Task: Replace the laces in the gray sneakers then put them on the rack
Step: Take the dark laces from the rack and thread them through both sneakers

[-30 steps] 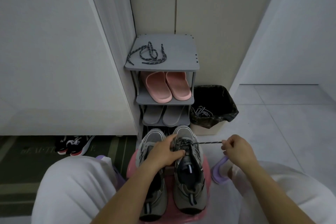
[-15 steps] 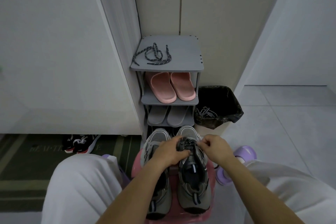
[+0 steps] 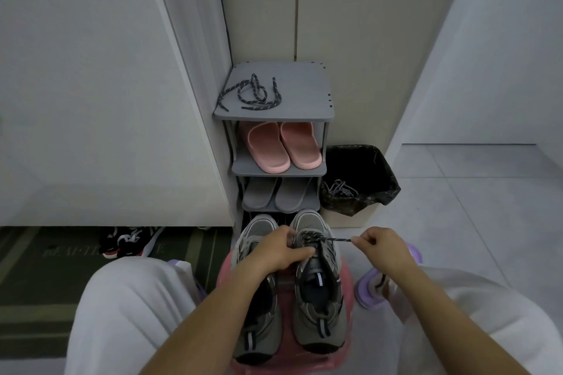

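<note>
Two gray sneakers stand side by side on a pink stool between my knees. My left hand lies over the left sneaker and grips the laced front of the right sneaker. A dark speckled lace runs taut from that sneaker's front eyelets out to the right, where my right hand pinches its end. A second dark speckled lace lies loosely coiled on the top shelf of the gray shoe rack.
The rack holds pink slippers and gray slippers on lower shelves. A bin with a black bag and light old laces stands right of it. Black-red shoes lie on the mat at left. A purple slipper is on my right foot.
My right hand moved from the sneaker's front out to the right, pulling the lace taut. My left hand stayed on the sneaker.
</note>
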The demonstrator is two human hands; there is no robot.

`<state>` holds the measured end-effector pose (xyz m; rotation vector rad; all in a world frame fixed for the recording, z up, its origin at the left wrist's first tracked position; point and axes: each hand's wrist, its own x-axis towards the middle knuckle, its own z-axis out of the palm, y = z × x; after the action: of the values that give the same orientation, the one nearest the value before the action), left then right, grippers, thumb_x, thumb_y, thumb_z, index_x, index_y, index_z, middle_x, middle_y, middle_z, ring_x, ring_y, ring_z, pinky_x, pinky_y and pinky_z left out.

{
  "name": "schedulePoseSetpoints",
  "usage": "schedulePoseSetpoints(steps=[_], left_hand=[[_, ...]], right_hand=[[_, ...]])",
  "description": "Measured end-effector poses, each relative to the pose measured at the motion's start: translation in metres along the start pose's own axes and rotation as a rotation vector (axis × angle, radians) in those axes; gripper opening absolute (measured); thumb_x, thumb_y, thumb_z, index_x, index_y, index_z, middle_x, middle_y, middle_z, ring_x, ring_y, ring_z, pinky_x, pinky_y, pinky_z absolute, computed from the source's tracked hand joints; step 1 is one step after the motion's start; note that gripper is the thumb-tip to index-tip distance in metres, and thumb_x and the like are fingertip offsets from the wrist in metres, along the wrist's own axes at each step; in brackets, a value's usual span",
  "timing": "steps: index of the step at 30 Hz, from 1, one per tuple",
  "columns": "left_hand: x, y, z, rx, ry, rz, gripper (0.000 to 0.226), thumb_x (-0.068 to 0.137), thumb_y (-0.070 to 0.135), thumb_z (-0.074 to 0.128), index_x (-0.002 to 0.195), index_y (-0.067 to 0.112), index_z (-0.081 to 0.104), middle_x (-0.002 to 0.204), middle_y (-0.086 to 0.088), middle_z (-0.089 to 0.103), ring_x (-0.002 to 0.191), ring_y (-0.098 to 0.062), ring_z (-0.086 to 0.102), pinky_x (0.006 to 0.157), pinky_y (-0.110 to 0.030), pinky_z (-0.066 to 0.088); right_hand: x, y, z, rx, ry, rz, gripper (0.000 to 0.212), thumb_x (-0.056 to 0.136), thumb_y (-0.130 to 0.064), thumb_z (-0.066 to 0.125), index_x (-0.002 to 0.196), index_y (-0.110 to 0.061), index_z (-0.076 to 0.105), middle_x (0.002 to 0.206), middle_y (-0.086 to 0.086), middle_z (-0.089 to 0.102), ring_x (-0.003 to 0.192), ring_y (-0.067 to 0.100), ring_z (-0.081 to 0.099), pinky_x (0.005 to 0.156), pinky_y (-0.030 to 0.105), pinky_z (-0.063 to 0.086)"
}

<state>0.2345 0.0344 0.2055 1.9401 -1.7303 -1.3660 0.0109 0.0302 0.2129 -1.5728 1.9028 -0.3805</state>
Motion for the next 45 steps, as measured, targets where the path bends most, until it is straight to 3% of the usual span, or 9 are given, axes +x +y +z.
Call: schedulePoseSetpoints(steps=[6, 14, 17, 23, 28, 31, 36, 40, 45], left_hand=[[-0.008, 0.006, -0.008, 0.134, 0.167, 0.087, 0.014, 0.086, 0.03, 0.065, 0.089, 0.016, 0.063, 0.072, 0.008, 0.054, 0.072, -0.011, 0.053, 0.065, -0.023, 0.041], [-0.021, 0.003, -0.016, 0.562, 0.303, 0.088, 0.021, 0.091, 0.034, 0.055, 0.107, 0.028, 0.067, 0.115, -0.001, 0.06, 0.112, -0.023, 0.051, 0.09, -0.033, 0.044], [-0.029, 0.03, -0.01, 0.388, 0.339, 0.261, 0.021, 0.089, 0.035, 0.057, 0.103, 0.023, 0.067, 0.106, -0.002, 0.058, 0.105, -0.017, 0.051, 0.089, -0.029, 0.042], [-0.048, 0.084, 0.027, -0.208, -0.078, 0.253, 0.025, 0.089, 0.034, 0.062, 0.108, 0.017, 0.062, 0.096, 0.003, 0.054, 0.087, -0.011, 0.051, 0.071, -0.02, 0.042], [-0.055, 0.08, 0.024, -0.326, -0.071, 0.228, 0.014, 0.093, 0.023, 0.053, 0.085, 0.015, 0.061, 0.07, 0.004, 0.047, 0.062, -0.009, 0.043, 0.06, -0.021, 0.036], [-0.055, 0.062, 0.006, -0.32, -0.052, 0.21, 0.024, 0.096, 0.019, 0.049, 0.076, 0.019, 0.061, 0.07, 0.005, 0.062, 0.066, -0.008, 0.055, 0.07, -0.025, 0.045], [-0.057, 0.032, -0.022, -0.081, -0.045, 0.125, 0.02, 0.098, 0.012, 0.045, 0.095, 0.008, 0.064, 0.071, 0.005, 0.06, 0.061, -0.006, 0.053, 0.06, -0.015, 0.043], [-0.056, 0.023, -0.029, 0.1, 0.067, 0.135, 0.033, 0.093, 0.028, 0.056, 0.06, 0.021, 0.06, 0.061, 0.007, 0.061, 0.051, -0.007, 0.05, 0.057, -0.022, 0.043], [-0.047, 0.044, -0.013, 0.065, 0.161, 0.185, 0.028, 0.086, 0.037, 0.064, 0.074, 0.012, 0.069, 0.062, -0.001, 0.061, 0.051, -0.013, 0.05, 0.053, -0.025, 0.041]], right_hand=[[-0.008, -0.002, -0.023, 0.038, -0.061, 0.013, 0.03, 0.082, -0.027, 0.069, 0.059, -0.017, 0.053, 0.057, -0.004, 0.051, 0.058, 0.013, 0.046, 0.058, 0.027, 0.039], [-0.024, -0.026, -0.051, 0.308, -0.027, -0.009, 0.01, 0.086, -0.011, 0.062, 0.096, -0.011, 0.066, 0.067, 0.0, 0.064, 0.061, 0.014, 0.06, 0.063, 0.02, 0.048], [-0.029, -0.045, -0.061, 0.6, -0.072, 0.019, 0.014, 0.087, 0.004, 0.055, 0.095, -0.005, 0.062, 0.073, 0.012, 0.065, 0.054, 0.014, 0.062, 0.056, 0.013, 0.053], [-0.031, -0.072, -0.054, 0.884, -0.121, 0.006, 0.015, 0.087, 0.01, 0.053, 0.091, -0.002, 0.062, 0.08, 0.017, 0.065, 0.067, 0.018, 0.068, 0.066, 0.019, 0.056], [-0.024, -0.065, -0.049, 0.693, 0.017, -0.056, 0.014, 0.083, 0.007, 0.06, 0.096, 0.002, 0.064, 0.076, 0.012, 0.066, 0.065, 0.012, 0.065, 0.062, 0.011, 0.053], [-0.019, -0.05, -0.049, 0.439, 0.113, -0.084, 0.011, 0.08, -0.003, 0.068, 0.088, -0.01, 0.066, 0.076, 0.01, 0.069, 0.075, 0.021, 0.066, 0.074, 0.025, 0.051], [-0.014, -0.035, -0.042, 0.269, 0.158, -0.074, 0.014, 0.078, -0.013, 0.073, 0.089, -0.017, 0.067, 0.09, 0.009, 0.07, 0.087, 0.024, 0.065, 0.068, 0.024, 0.042], [-0.012, -0.032, -0.038, 0.026, 0.219, -0.127, 0.021, 0.08, -0.02, 0.071, 0.099, -0.01, 0.069, 0.1, 0.007, 0.066, 0.091, 0.023, 0.062, 0.073, 0.023, 0.038], [-0.019, -0.048, -0.017, -0.065, 0.048, -0.41, 0.027, 0.092, -0.026, 0.055, 0.085, -0.003, 0.068, 0.092, 0.008, 0.065, 0.093, 0.02, 0.058, 0.079, 0.027, 0.04]])
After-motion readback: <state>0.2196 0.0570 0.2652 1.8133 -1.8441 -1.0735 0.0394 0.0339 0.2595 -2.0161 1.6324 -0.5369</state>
